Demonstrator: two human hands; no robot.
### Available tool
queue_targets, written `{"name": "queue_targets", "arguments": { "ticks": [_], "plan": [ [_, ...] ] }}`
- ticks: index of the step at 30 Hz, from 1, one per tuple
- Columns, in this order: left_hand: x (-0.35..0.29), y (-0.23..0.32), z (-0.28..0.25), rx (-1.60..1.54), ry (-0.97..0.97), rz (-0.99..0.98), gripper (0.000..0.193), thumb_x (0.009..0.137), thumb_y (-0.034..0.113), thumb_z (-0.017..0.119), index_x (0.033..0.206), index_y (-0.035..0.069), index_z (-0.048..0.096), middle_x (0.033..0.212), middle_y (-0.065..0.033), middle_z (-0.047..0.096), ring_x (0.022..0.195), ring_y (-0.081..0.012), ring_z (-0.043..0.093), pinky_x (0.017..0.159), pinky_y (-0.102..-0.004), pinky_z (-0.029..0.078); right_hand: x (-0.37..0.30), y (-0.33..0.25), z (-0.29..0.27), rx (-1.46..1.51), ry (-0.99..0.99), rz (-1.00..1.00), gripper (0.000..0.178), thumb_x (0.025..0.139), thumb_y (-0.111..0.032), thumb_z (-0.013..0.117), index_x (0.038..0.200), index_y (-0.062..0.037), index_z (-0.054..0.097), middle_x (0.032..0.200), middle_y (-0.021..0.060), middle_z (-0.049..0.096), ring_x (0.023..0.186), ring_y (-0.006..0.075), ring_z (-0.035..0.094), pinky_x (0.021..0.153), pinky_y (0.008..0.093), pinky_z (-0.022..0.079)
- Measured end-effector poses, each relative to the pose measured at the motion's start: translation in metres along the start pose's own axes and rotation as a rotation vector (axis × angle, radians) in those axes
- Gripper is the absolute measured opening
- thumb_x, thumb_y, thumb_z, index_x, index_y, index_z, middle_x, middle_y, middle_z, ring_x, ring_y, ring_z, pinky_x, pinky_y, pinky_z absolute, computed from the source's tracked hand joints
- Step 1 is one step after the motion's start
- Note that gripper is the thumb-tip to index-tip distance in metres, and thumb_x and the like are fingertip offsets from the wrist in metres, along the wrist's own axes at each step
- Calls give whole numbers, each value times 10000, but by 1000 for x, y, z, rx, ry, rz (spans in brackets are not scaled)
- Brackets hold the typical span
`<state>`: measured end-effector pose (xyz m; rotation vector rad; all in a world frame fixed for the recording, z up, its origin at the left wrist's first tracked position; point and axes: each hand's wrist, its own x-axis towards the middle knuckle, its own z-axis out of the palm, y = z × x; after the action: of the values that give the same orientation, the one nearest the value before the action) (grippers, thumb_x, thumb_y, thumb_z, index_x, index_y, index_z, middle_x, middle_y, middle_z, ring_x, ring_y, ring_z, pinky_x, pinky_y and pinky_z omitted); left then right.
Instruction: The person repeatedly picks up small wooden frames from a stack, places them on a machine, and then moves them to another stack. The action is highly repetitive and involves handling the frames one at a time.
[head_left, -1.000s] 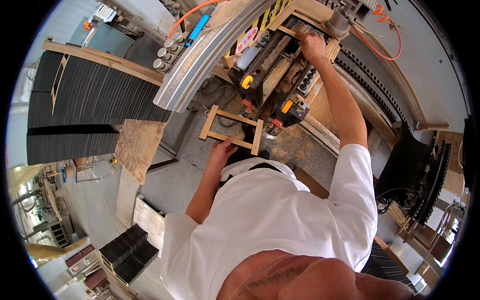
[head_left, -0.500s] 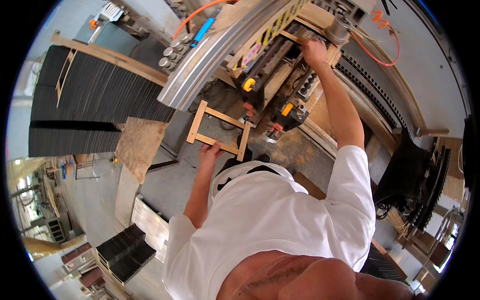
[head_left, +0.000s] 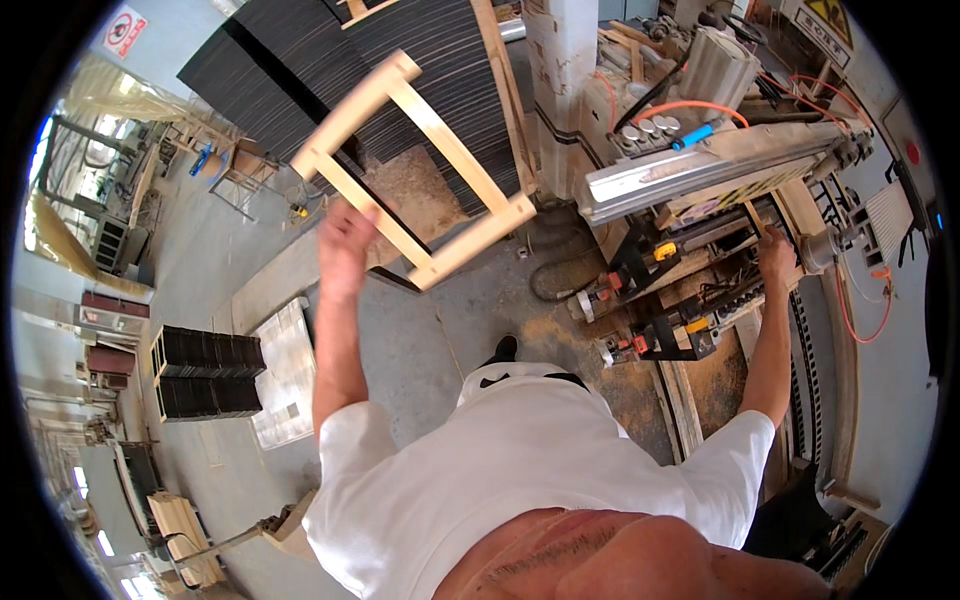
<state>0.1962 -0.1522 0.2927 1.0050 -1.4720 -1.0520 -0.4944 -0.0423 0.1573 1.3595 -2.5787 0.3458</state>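
Observation:
My left hand [head_left: 347,245] is closed around one rail of a pale wooden frame [head_left: 450,150]. The frame has two long side pieces joined by two crossbars, and it is held tilted in the air in front of a tall stack of thin black panels [head_left: 420,60]. At the right, my right arm stretches out to a woodworking machine [head_left: 720,165]. There my right hand [head_left: 775,255] has its fingers curled down beside a wooden strip in the machine bed; what they grip, if anything, is hidden.
Black clamp blocks with yellow knobs [head_left: 665,251] and red parts stick out toward me from the machine. Sawdust [head_left: 550,335] lies on the floor below. A white column [head_left: 560,90] stands behind. Smaller black stacks [head_left: 210,372] sit at the left beside a pale board [head_left: 285,375].
My left hand has raised the wooden frame and carried it left, toward the black panels. The view has turned left. My right hand is still at the machine.

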Motion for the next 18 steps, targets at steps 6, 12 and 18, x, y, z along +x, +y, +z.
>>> {"name": "queue_targets", "arguments": {
  "ticks": [6, 12, 18],
  "plan": [
    [167, 60, -67, -362, -2, 93, 265, 1001, 168, 508, 1136, -53, 566, 1105, -182, 662, 993, -225, 650, 878, -356, 539, -40, -68, -49, 561, 282, 42, 236, 943, -175, 607, 1132, -41, 650, 1126, 152, 665, 1005, 287, 632, 856, 379, 499],
    [337, 65, -93, -488, -57, -26, 251, 998, 159, 519, 1124, -58, 530, 1111, -221, 625, 1021, -285, 645, 901, -392, 564, -127, -163, -79, 823, 307, 100, 183, 911, -84, 651, 1072, 1, 671, 977, 81, 695, 859, 124, 622, 778, 264, 501],
    [415, 47, -77, -65, -315, -216, 389, 938, 396, 617, 1027, 18, 606, 809, -66, 659, 642, -126, 635, 509, -248, 529, -205, -175, -43, 741, 68, 398, 260, 893, -144, 644, 1085, 30, 677, 873, 75, 697, 790, 128, 633, 731, 284, 501]
  ]
}}
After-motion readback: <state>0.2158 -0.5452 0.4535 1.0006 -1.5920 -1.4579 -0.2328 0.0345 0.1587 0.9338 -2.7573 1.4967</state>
